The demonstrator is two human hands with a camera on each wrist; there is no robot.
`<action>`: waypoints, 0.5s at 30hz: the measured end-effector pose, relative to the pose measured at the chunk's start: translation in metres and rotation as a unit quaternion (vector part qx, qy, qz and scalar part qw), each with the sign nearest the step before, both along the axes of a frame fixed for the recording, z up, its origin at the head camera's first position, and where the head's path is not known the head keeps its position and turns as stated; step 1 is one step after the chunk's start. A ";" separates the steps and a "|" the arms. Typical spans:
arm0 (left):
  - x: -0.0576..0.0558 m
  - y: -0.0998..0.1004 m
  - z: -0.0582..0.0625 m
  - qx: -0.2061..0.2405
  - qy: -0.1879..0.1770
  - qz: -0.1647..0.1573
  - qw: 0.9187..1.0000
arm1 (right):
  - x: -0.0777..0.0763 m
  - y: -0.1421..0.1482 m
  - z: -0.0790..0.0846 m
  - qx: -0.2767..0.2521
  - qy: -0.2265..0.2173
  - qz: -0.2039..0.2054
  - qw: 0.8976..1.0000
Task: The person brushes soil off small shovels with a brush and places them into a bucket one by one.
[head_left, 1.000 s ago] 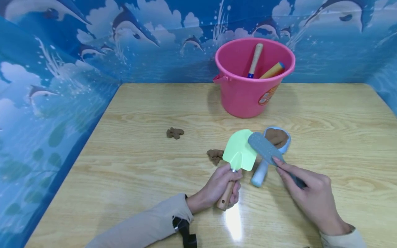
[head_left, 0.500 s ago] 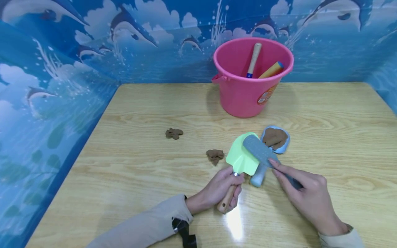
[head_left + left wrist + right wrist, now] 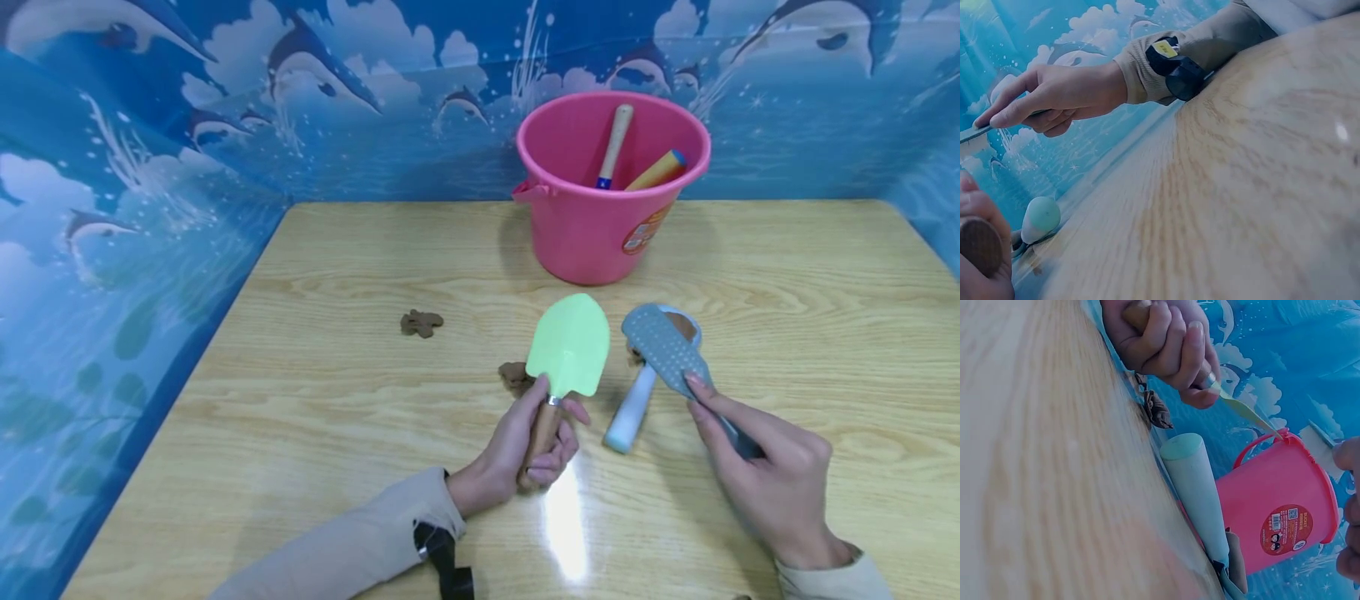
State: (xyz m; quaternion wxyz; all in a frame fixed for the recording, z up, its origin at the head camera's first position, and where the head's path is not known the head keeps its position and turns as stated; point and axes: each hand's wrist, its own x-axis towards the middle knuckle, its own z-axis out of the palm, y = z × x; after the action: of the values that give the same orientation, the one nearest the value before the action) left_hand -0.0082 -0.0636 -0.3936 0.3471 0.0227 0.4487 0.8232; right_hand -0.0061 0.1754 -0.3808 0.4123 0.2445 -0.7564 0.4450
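My left hand (image 3: 513, 446) grips the wooden handle of a small trowel with a pale green blade (image 3: 570, 343), held above the table. Between thumb and fingers my right hand (image 3: 776, 479) pinches a grey-blue brush (image 3: 660, 340) with a dotted back; its pale bristles (image 3: 1322, 450) face down in the right wrist view. Below the brush lies a light blue shovel (image 3: 632, 412), its scoop partly hidden and holding brown clay-like stuff (image 3: 682, 325). A brown lump (image 3: 513, 375) is partly covered by the trowel, and another lump (image 3: 422, 322) lies farther left.
A pink bucket (image 3: 588, 237) stands at the back of the wooden table (image 3: 315, 383). Inside it lean a pale-handled tool (image 3: 617, 146) and a yellow handle with a blue end (image 3: 657, 171). A dolphin-print sheet (image 3: 420, 158) hangs behind and to the left.
The brush has moved right, off the trowel blade and over the shovel's scoop. The trowel has shifted left and away, its blade turned more upright in the head view.
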 end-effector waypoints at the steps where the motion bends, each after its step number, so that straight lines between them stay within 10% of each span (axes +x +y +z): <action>1: 0.000 0.000 0.000 0.002 -0.014 0.003 1.000 | 0.000 -0.001 0.001 -0.005 0.007 0.003 1.000; 15: -0.001 0.002 0.001 -0.028 0.003 0.031 0.999 | -0.001 -0.004 0.000 -0.021 0.034 0.015 0.999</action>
State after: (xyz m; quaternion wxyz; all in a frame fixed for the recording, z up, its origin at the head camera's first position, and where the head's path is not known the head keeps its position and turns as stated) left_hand -0.0087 -0.0616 -0.3923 0.3200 0.0018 0.4729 0.8209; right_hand -0.0070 0.1709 -0.3804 0.4365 0.2620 -0.7287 0.4582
